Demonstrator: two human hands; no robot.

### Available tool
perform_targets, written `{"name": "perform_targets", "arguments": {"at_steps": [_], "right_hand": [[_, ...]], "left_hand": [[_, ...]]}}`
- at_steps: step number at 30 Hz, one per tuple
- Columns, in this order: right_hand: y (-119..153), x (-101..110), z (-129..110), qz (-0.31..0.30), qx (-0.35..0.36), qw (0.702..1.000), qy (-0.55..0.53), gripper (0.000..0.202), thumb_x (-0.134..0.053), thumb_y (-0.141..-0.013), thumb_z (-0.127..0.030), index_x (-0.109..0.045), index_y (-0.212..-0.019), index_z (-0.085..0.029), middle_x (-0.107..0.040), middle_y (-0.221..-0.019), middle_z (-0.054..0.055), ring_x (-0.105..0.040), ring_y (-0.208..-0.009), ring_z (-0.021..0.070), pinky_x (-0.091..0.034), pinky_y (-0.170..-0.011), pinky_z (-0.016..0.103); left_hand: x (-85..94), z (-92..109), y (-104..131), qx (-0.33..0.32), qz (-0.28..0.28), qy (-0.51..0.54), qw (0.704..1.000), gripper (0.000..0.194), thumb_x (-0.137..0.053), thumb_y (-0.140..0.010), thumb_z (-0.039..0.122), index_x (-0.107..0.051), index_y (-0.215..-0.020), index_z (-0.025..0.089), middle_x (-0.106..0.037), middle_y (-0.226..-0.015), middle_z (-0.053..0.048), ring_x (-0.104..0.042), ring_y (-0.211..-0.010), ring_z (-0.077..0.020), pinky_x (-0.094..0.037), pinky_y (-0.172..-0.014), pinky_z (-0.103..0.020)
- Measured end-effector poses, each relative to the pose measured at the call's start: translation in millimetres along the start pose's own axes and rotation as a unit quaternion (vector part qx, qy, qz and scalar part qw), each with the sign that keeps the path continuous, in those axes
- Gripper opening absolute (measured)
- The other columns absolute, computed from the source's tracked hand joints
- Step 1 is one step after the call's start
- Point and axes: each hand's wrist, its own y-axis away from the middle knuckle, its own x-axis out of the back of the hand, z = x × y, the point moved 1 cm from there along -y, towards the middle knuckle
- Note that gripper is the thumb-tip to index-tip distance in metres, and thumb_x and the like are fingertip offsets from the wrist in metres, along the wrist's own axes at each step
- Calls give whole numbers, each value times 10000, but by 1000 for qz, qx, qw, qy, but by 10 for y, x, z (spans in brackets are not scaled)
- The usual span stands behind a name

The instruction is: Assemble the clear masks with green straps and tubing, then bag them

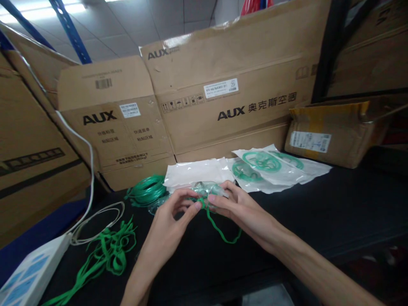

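Observation:
Both hands meet over the black table around a clear, green-tinted face mask [204, 187]. My right hand [237, 202] is closed on the mask's right side, its thumb across the front. With thumb and fingers pinched, my left hand [178, 208] grips a green elastic strap [219, 231] at the mask's left edge. The strap's free end hangs down in a loop below my right hand. Part of the mask is hidden behind my fingers. A coil of green tubing [148, 190] lies just beyond my left hand.
A heap of green straps [116, 246] lies at left, near a white power strip [38, 267] and a looped pale cable [95, 216]. White-backed packs [264, 168] with green tubing lie behind my hands. Cardboard boxes [229, 110] wall off the back; a smaller carton [328, 136] stands at right.

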Motion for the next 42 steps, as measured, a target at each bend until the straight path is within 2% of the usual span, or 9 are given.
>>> {"name": "perform_targets", "arguments": {"at_steps": [4, 8, 11, 14, 21, 25, 31, 36, 42], "right_hand": [[-8, 54, 4, -30, -31, 994, 105, 478, -860, -706, -379, -563, -1032, -196, -642, -999, 17, -649, -965, 178, -507, -882, 321], [-18, 103, -21, -58, -2, 980, 189, 545, -776, -807, -394, -546, -1272, -225, -648, -1068, 35, -646, -907, 162, -498, -728, 271], [-25, 110, -37, -84, 20, 971, 221, 418, -701, -872, -431, -614, -1206, -195, -664, -1066, 56, -635, -857, 161, -488, -646, 260], [-23, 110, -53, -80, 36, 974, 211, 393, -673, -897, -427, -590, -1198, -189, -669, -1046, 58, -641, -891, 172, -494, -657, 263], [-2, 134, -34, -92, 47, 973, 204, 397, -766, -825, -414, -524, -1078, -228, -619, -974, 3, -624, -907, 157, -501, -757, 264], [25, 80, -39, -91, 43, 966, 236, 333, -709, -865, -437, -575, -1062, -205, -642, -994, 23, -637, -935, 186, -507, -751, 277], [94, -57, -48, -23, 105, 915, 390, 191, -599, -925, -342, -690, -943, -175, -709, -907, 25, -635, -866, 192, -470, -798, 298], [82, -54, -47, 13, 112, 902, 417, 167, -535, -882, -196, -686, -950, -179, -704, -899, 14, -622, -860, 181, -442, -788, 284], [108, -44, -93, 2, 89, 894, 438, 185, -527, -846, -195, -692, -929, -197, -693, -854, 4, -613, -830, 183, -429, -778, 286]], "left_hand": [[37, -25, 8, -14, -15, -12, 1000, 165, -655, -916, 327, -632, -1054, 239, -676, -1072, -4, -661, -994, -168, -493, -908, -279], [17, 30, 36, -4, -58, -17, 998, 204, -700, -886, 353, -615, -1027, 232, -657, -976, 4, -639, -896, -158, -494, -811, -265], [4, 55, 40, 14, -91, 37, 995, 218, -655, -916, 393, -591, -1030, 218, -635, -901, 5, -625, -822, -148, -491, -761, -257], [24, 31, 23, 32, -103, 86, 991, 240, -506, -994, 418, -582, -1057, 199, -629, -836, 3, -615, -716, -134, -477, -683, -250], [36, 18, 35, 68, -174, 33, 982, 292, -556, -969, 412, -719, -1048, 183, -680, -794, -15, -613, -730, -152, -475, -687, -245], [20, 89, 59, 25, -170, -41, 984, 253, -605, -942, 401, -773, -975, 214, -704, -842, -16, -620, -790, -170, -471, -723, -248], [-18, 165, 71, -38, -136, -159, 977, 189, -618, -939, 329, -751, -847, 230, -693, -812, 20, -604, -746, -151, -436, -707, -231], [6, 192, 74, -42, -124, -185, 974, 218, -592, -954, 373, -745, -871, 242, -721, -862, 15, -631, -787, -162, -442, -732, -237], [159, 184, 76, -32, -117, -222, 968, 283, -583, -942, 448, -752, -840, 245, -722, -817, 8, -633, -755, -171, -440, -689, -244]]}}
